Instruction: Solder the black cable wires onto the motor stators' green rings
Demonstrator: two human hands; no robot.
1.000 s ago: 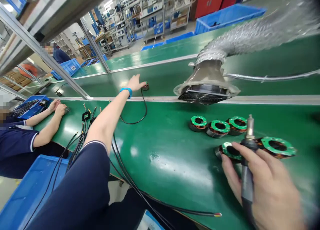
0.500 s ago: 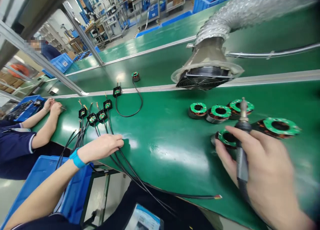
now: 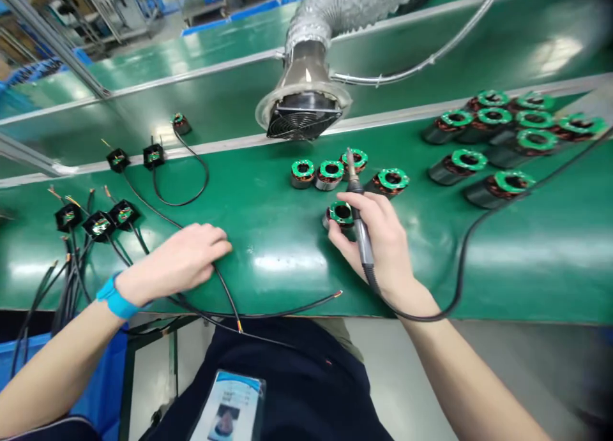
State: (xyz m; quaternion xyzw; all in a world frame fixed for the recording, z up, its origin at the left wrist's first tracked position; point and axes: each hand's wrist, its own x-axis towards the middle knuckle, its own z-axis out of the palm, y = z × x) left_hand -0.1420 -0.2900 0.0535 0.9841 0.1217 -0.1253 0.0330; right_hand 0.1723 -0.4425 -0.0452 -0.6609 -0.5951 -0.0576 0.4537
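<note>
My right hand grips a soldering iron, its tip slanting up and away. The thumb and index finger of that hand also reach round a small wound stator with a green ring board. My left hand is closed low over the bench on a black cable, whose stripped coloured wire ends lie at the bench edge. From under that hand the cable runs back toward a small open black box. The left fingertips are partly hidden.
More stators stand behind my right hand, and a larger group is at the right. Several black boxes with cables lie at the left. A fume fan hangs over the bench. A blue bin stands lower left.
My view has swung right, bringing the larger stator group into sight and the co-worker out of it. My left hand has shifted along the cable, pulling its stripped end closer. The right hand keeps its grip.
</note>
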